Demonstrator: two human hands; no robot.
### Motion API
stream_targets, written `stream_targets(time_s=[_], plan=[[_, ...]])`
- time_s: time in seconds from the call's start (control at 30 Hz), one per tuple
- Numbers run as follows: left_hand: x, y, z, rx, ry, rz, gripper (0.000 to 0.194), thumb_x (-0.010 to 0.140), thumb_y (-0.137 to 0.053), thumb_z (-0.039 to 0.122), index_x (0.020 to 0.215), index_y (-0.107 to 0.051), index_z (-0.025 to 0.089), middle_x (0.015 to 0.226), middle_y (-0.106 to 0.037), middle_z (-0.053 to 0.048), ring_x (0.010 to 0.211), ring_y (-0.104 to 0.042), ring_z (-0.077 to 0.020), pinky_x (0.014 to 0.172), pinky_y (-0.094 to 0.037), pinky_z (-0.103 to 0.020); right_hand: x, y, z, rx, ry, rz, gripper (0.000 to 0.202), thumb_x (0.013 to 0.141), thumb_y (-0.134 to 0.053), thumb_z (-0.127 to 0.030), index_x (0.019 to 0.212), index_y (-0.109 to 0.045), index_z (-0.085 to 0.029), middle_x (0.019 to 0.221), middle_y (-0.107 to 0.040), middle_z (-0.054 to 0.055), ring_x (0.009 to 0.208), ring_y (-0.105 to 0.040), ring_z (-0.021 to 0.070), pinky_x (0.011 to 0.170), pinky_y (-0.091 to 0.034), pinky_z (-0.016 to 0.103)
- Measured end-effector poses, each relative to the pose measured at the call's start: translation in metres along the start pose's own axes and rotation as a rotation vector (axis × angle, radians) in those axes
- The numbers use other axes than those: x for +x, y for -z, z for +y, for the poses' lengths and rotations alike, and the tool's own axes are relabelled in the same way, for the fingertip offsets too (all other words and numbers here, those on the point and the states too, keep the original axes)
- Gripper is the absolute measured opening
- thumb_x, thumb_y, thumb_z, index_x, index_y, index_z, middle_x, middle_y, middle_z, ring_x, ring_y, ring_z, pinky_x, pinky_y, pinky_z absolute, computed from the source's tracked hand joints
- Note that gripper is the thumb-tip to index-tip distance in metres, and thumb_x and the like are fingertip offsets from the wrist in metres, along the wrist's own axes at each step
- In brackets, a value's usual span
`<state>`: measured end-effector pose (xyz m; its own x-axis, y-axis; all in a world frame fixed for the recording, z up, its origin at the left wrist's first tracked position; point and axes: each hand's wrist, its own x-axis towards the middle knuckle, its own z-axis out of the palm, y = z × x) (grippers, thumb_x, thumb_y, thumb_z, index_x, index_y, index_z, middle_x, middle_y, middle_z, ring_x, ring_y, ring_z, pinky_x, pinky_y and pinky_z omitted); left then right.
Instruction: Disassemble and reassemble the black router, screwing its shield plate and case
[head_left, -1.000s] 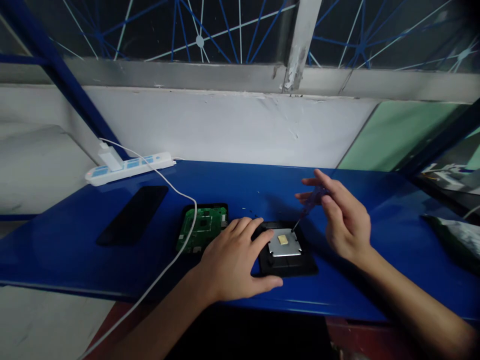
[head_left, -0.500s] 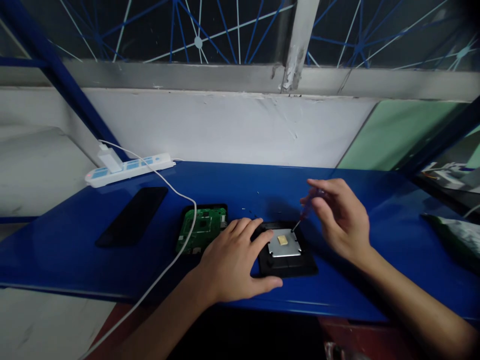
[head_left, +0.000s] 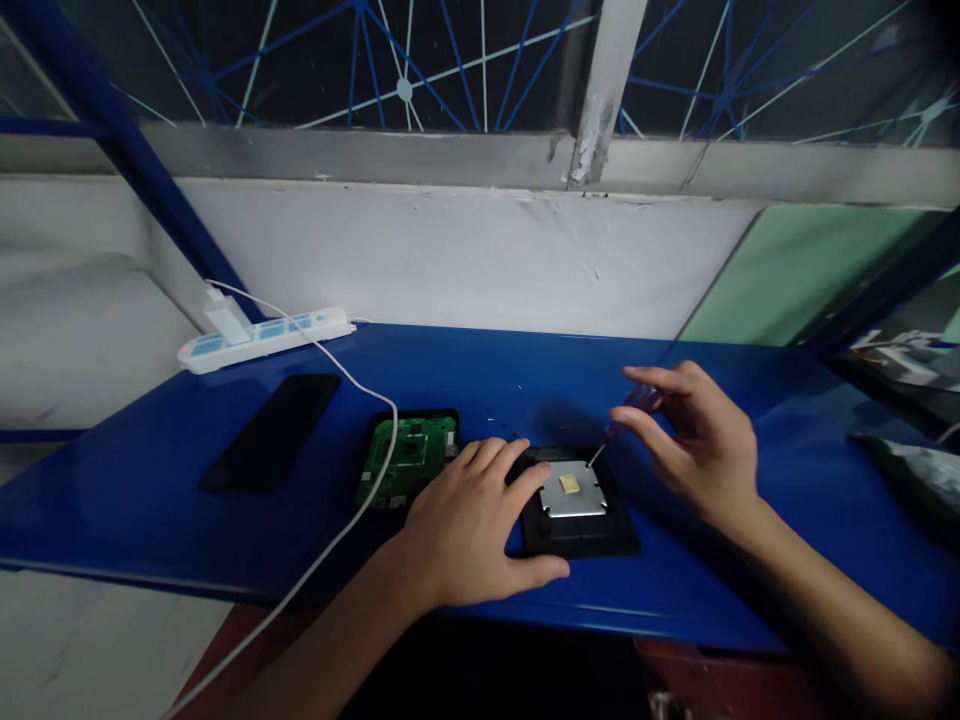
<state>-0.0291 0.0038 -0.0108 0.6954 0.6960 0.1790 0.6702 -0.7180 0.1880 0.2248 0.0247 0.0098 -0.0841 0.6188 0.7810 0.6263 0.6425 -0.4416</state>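
Note:
My right hand grips the purple see-through handle of a small screwdriver between thumb and fingers. The shaft slants down to the left, its tip at the upper right corner of a silver metal plate. This plate, with a pale yellow square pad on it, lies in a black plastic cover. Spread fingers of my left hand rest at the cover's left side, the index fingertip over the plate's left edge. Left of that hand is a green circuit board in a black case, partly hidden by it.
A white cable runs across the circuit board from a white power strip at the back left. A dark flat slab lies on the blue table. Small bits are scattered behind the cover. A green and silver packet is at far right.
The whole view has shifted slightly right. My right hand's fingers have opened a little around the screwdriver handle, while its tip stays at the same plate corner. My left hand keeps its place.

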Motion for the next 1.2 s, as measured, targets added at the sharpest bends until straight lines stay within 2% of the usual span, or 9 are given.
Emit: stream_targets(time_s=[0.23, 0.47, 0.63, 0.87, 0.97, 1.07, 1.2], plan=[[-0.001, -0.001, 0.001, -0.001, -0.004, 0.026, 0.079, 0.081, -0.059, 0.075, 0.141, -0.051, 0.024, 0.149, -0.048, -0.013, 0.131, -0.047, -0.0370, 0.106, -0.042, -0.053, -0.001, -0.001, -0.001, -0.021, -0.031, -0.006, 0.034, 0.087, -0.072, -0.021, 0.120, -0.064, -0.026, 0.087, -0.063, 0.001, 0.076, -0.064, 0.0161, 0.073, -0.055, 0.035], [-0.001, -0.002, 0.000, -0.008, -0.004, 0.031, 0.079, 0.080, -0.060, 0.074, 0.141, -0.051, 0.024, 0.147, -0.049, -0.013, 0.130, -0.047, -0.0362, 0.105, -0.042, -0.052, 0.000, -0.003, -0.010, -0.202, -0.017, 0.054, 0.028, 0.087, -0.073, -0.027, 0.112, -0.063, -0.022, 0.081, -0.062, -0.001, 0.065, -0.061, 0.0119, 0.065, -0.052, 0.030], [0.000, -0.002, 0.000, -0.001, -0.002, 0.030, 0.079, 0.080, -0.061, 0.074, 0.140, -0.051, 0.024, 0.147, -0.049, -0.014, 0.129, -0.048, -0.0372, 0.104, -0.043, -0.052, 0.001, -0.009, -0.016, -0.303, -0.002, 0.073, 0.027, 0.089, -0.071, -0.030, 0.113, -0.061, -0.022, 0.076, -0.061, -0.001, 0.063, -0.060, 0.0134, 0.061, -0.052, 0.030], [-0.001, -0.001, 0.002, -0.020, 0.012, 0.033, 0.078, 0.079, -0.062, 0.074, 0.140, -0.051, 0.026, 0.147, -0.048, -0.013, 0.130, -0.048, -0.0363, 0.104, -0.043, -0.052, 0.002, -0.003, -0.006, -0.178, 0.008, -0.030, 0.035, 0.094, -0.061, -0.022, 0.129, -0.057, -0.023, 0.084, -0.062, 0.002, 0.071, -0.062, 0.0155, 0.072, -0.053, 0.035], [-0.001, -0.001, 0.002, -0.020, 0.019, 0.036, 0.078, 0.079, -0.061, 0.074, 0.139, -0.051, 0.026, 0.147, -0.049, -0.012, 0.129, -0.048, -0.0363, 0.103, -0.043, -0.052, 0.009, -0.004, -0.002, -0.112, -0.072, 0.014, 0.037, 0.092, -0.064, -0.025, 0.128, -0.059, -0.025, 0.089, -0.065, 0.002, 0.074, -0.066, 0.0161, 0.075, -0.055, 0.036], [-0.002, -0.001, 0.002, -0.014, 0.017, 0.046, 0.078, 0.080, -0.059, 0.076, 0.139, -0.051, 0.026, 0.146, -0.049, -0.013, 0.128, -0.048, -0.0365, 0.103, -0.043, -0.052, 0.020, -0.016, -0.002, 0.002, -0.171, 0.045, 0.036, 0.090, -0.067, -0.029, 0.125, -0.060, -0.026, 0.095, -0.070, 0.003, 0.080, -0.071, 0.0182, 0.076, -0.058, 0.036], [-0.002, -0.002, 0.002, 0.003, 0.009, 0.064, 0.078, 0.080, -0.060, 0.075, 0.137, -0.053, 0.024, 0.145, -0.050, -0.014, 0.126, -0.049, -0.0365, 0.103, -0.043, -0.051, 0.036, -0.042, -0.007, 0.093, -0.187, -0.030, 0.033, 0.091, -0.064, -0.034, 0.122, -0.060, -0.022, 0.097, -0.073, 0.005, 0.083, -0.074, 0.0193, 0.076, -0.060, 0.036]])
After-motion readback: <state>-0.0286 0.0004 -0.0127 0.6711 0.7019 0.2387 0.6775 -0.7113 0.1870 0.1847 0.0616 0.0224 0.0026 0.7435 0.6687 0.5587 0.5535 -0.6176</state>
